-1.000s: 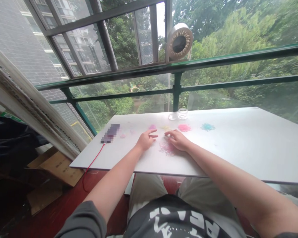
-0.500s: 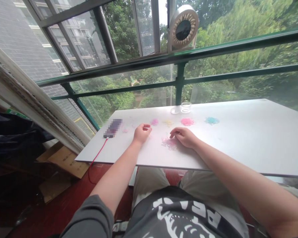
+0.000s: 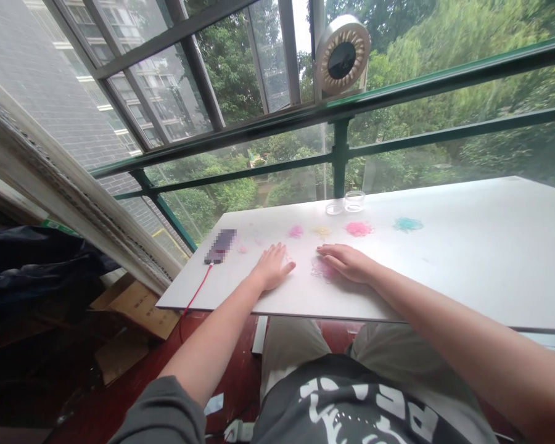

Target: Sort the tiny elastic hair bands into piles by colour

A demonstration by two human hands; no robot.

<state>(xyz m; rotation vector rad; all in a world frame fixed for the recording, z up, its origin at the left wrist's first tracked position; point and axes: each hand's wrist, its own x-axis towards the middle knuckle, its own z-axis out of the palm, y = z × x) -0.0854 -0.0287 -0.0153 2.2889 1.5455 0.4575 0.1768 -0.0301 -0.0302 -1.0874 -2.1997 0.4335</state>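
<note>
My left hand (image 3: 274,269) lies palm down on the white table (image 3: 444,271), fingers stretched forward and thumb out to the right. A few faint pink bits (image 3: 287,259) show beside its fingertips. My right hand (image 3: 346,262) rests with extended fingers over a loose pile of small, pale pink rubber-band-like loops (image 3: 321,269), covering part of it. Farther back lie small heaps of similar pieces: purple-pink (image 3: 295,231), pale yellow (image 3: 322,231), bright pink (image 3: 359,229) and teal (image 3: 407,224). Neither hand visibly grips anything.
A clear round container (image 3: 354,201) and a clear lid-like disc (image 3: 334,209) stand at the far edge. At the left lies a blurred phone-like device (image 3: 221,246) with a red cable (image 3: 198,290). Behind the table runs a green railing (image 3: 340,154), with a round fan (image 3: 343,55) above.
My left hand has gone from curled fingers to lying flat, fingers spread. My right fingers have straightened and settled over the pale pink pile. The camera view has shifted slightly.
</note>
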